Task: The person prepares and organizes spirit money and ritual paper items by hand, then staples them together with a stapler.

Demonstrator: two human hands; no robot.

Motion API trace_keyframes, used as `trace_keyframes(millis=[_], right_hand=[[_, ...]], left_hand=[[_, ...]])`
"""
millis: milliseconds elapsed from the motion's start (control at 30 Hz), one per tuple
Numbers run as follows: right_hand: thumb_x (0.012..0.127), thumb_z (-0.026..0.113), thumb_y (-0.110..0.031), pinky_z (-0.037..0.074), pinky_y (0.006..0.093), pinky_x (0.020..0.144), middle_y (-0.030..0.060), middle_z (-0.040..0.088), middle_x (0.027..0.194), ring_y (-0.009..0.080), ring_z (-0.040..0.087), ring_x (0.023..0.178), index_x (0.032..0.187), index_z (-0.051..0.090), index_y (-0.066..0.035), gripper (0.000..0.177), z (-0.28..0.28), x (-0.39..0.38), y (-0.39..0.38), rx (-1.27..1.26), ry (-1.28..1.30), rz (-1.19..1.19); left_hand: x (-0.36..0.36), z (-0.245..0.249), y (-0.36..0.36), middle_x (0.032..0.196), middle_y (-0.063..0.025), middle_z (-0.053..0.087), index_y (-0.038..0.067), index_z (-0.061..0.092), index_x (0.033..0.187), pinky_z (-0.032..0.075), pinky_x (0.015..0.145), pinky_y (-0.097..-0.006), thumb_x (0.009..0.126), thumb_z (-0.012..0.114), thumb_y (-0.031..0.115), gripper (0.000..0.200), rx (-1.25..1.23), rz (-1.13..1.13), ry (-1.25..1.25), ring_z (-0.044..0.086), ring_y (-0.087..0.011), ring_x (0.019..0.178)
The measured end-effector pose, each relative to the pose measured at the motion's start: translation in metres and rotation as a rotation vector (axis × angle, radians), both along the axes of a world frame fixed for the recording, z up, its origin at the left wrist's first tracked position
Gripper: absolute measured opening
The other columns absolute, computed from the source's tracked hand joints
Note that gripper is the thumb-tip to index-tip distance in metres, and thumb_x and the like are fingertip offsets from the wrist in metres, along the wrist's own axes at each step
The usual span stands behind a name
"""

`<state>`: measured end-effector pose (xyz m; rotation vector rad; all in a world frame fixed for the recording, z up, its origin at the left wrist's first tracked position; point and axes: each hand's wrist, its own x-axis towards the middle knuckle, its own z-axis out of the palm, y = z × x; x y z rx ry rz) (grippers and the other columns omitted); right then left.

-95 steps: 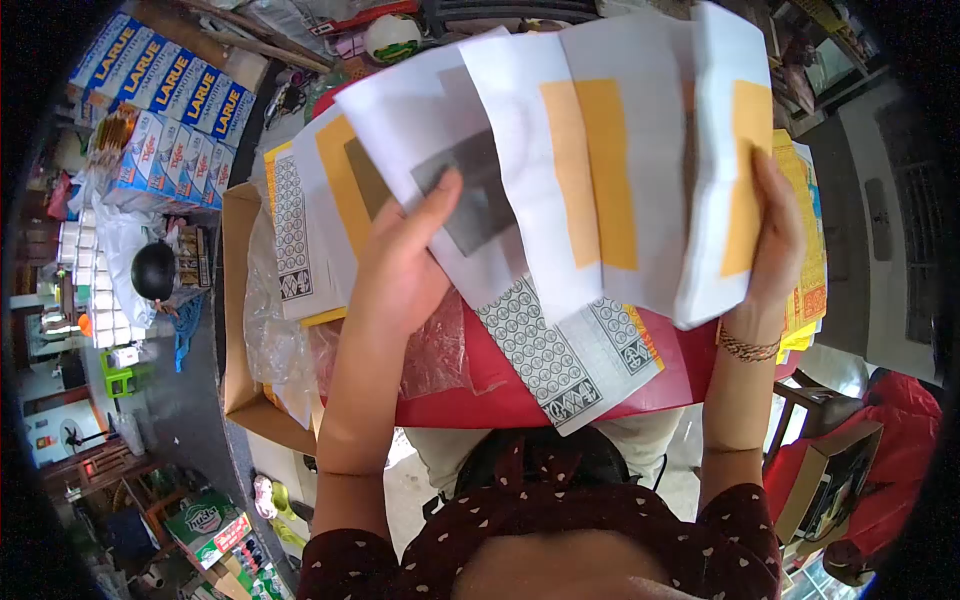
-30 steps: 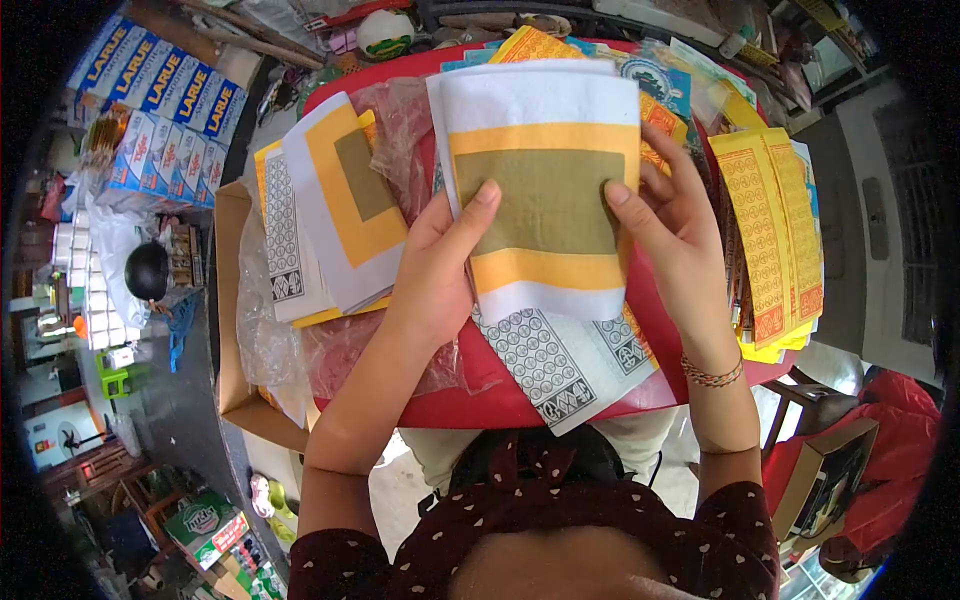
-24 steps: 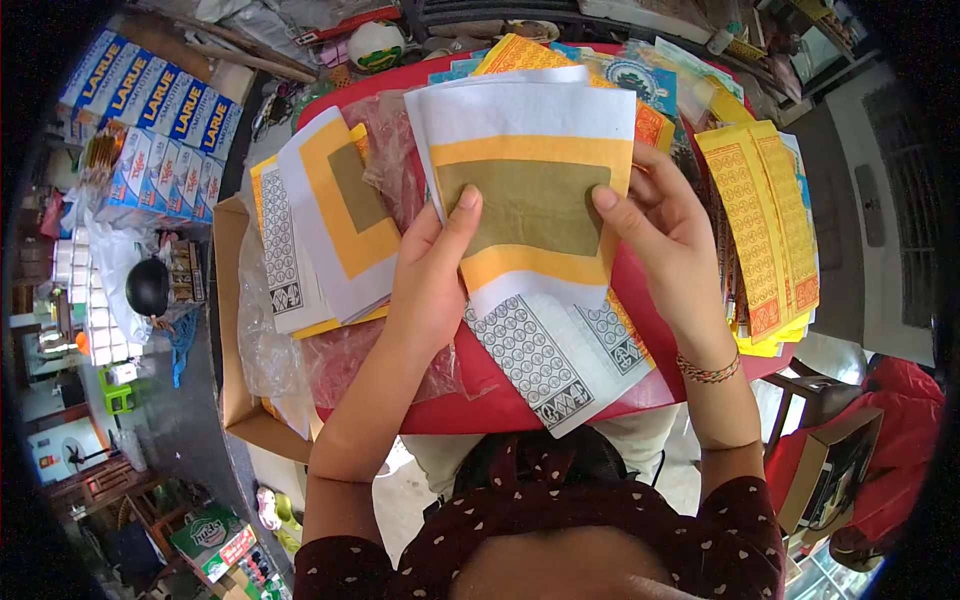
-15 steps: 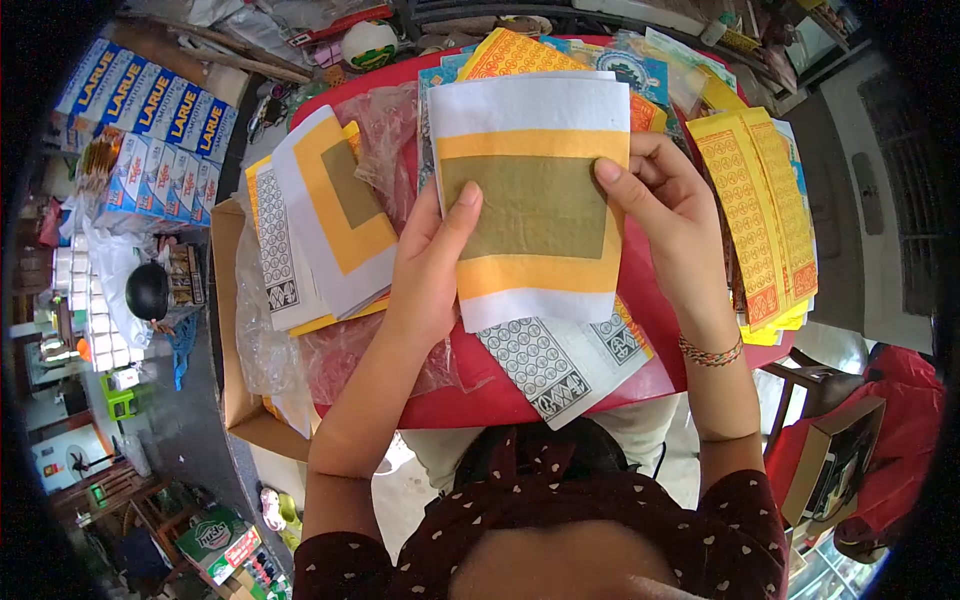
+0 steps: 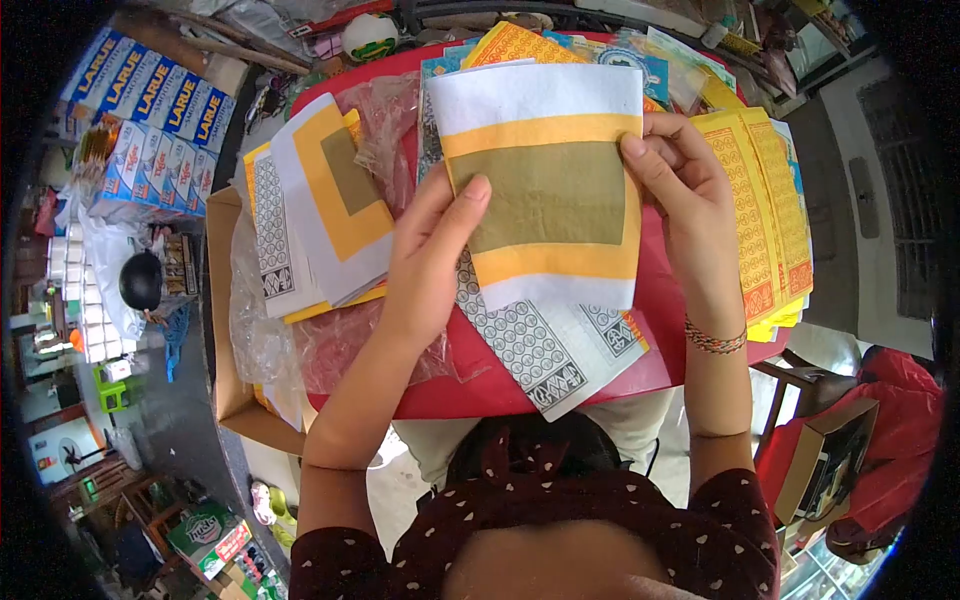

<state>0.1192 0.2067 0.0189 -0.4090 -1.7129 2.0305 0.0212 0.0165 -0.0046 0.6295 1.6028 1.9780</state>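
Note:
Between my two hands is joss paper (image 5: pixel 550 190), white with an orange border and a dull gold rectangle in the middle. My left hand (image 5: pixel 435 240) pinches its left edge, thumb on the front. At the upper right edge, my right hand (image 5: pixel 685 175) grips the paper between thumb and fingers. Another white edge shows behind it at the top left. Below it on the red table (image 5: pixel 470 385) lies a white sheet printed with black coin patterns (image 5: pixel 530 350). To the left rests a stack of similar gold-and-orange papers (image 5: pixel 345 200).
Yellow printed papers (image 5: pixel 765 220) are piled at the table's right edge, with more orange-yellow sheets (image 5: pixel 520 48) at the back. Crumpled clear plastic (image 5: pixel 385 125) and an open cardboard box (image 5: pixel 230 380) are on the left. A red-draped chair (image 5: pixel 890 430) stands at right.
The held joss paper has shifted slightly up and to the right, its right side tilting upward. My right hand has moved a little right and up with it, still gripping.

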Motion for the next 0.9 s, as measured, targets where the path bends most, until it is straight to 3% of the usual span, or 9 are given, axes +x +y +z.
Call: trace_keyframes(millis=[67,133,233,367,467,533,733,833,900], right_hand=[[0.093,0.063,-0.015,0.046,0.0201,0.068,0.0001,0.064,0.085,0.0042,0.058,0.076,0.105,0.058,-0.002,0.019,0.003,0.001,0.005,-0.013,-0.04,-0.006],[0.092,0.064,-0.015,0.047,0.0207,0.068,-0.0002,0.064,0.085,0.0045,0.059,0.077,0.105,0.059,-0.002,0.019,0.0,0.003,0.014,-0.007,-0.107,0.144],[0.091,0.066,-0.015,0.047,0.0202,0.07,-0.0005,0.064,0.085,0.0047,0.059,0.078,0.106,0.059,-0.002,0.021,0.002,0.003,0.014,-0.022,-0.176,0.196],[0.091,0.066,-0.016,0.047,0.0203,0.072,0.0,0.064,0.087,0.0059,0.059,0.081,0.105,0.06,-0.001,0.022,-0.002,0.006,0.012,0.076,-0.272,0.307],[0.089,0.067,-0.014,0.046,0.0211,0.073,0.0011,0.063,0.087,0.0072,0.058,0.081,0.105,0.06,0.0,0.022,-0.021,0.003,0.005,0.147,-0.241,0.406],[0.087,0.067,-0.01,0.046,0.0232,0.075,0.0021,0.062,0.086,0.0085,0.056,0.08,0.104,0.061,0.0,0.021,-0.029,0.001,0.0,0.413,-0.308,0.399],[0.084,0.068,-0.007,0.048,0.0252,0.072,0.0042,0.063,0.084,0.011,0.058,0.077,0.103,0.062,0.001,0.021,-0.031,-0.006,-0.018,0.491,-0.353,0.309],[0.083,0.069,-0.006,0.048,0.0257,0.07,0.0055,0.063,0.082,0.012,0.06,0.076,0.103,0.062,0.0,0.022,-0.033,-0.009,-0.021,0.603,-0.322,0.23],[0.082,0.069,-0.006,0.049,0.026,0.07,0.0059,0.063,0.082,0.0125,0.061,0.075,0.103,0.062,0.0,0.023,-0.036,-0.011,-0.022,0.643,-0.314,0.204]], left_hand=[[-0.005,0.006,-0.006,0.114,-0.0053,0.06,0.0,0.047,0.128,0.045,0.088,-0.0246,0.099,0.052,0.025,0.039,0.015,0.011,-0.044,0.056,-0.009,0.101],[-0.001,0.02,-0.011,0.111,-0.0059,0.061,0.0,0.048,0.125,0.048,0.083,-0.0235,0.098,0.055,0.023,0.037,0.023,0.028,-0.097,0.058,-0.0089,0.097],[0.013,0.03,-0.019,0.103,-0.0088,0.065,0.0,0.047,0.119,0.054,0.06,-0.0219,0.093,0.061,0.014,0.033,-0.091,0.069,-0.143,0.064,-0.012,0.085],[0.043,0.03,-0.036,0.103,-0.0096,0.065,0.001,0.043,0.124,0.058,0.064,-0.0263,0.093,0.061,0.015,0.038,-0.262,0.083,-0.273,0.065,-0.0149,0.09],[0.058,0.013,-0.047,0.119,-0.0157,0.058,0.001,0.034,0.135,0.061,0.072,-0.0336,0.095,0.057,0.013,0.048,-0.28,0.066,-0.439,0.063,-0.0197,0.101],[0.065,0.004,-0.053,0.121,-0.0157,0.054,0.001,0.029,0.139,0.061,0.075,-0.0365,0.096,0.055,0.011,0.051,-0.265,0.073,-0.458,0.06,-0.0214,0.107],[0.066,-0.003,-0.058,0.1,-0.0097,0.053,0.003,0.019,0.147,0.062,0.071,-0.0337,0.094,0.055,0.004,0.064,-0.32,0.18,-0.268,0.059,-0.0157,0.091],[0.059,0.0,-0.058,0.096,-0.0078,0.053,0.004,0.018,0.149,0.06,0.059,-0.0288,0.092,0.058,0.003,0.07,-0.432,0.174,-0.158,0.056,-0.0116,0.079],[0.058,0.003,-0.056,0.095,-0.0059,0.054,0.006,0.023,0.149,0.053,0.048,-0.0217,0.09,0.06,0.001,0.069,-0.53,0.202,-0.09,0.054,-0.0089,0.072]])
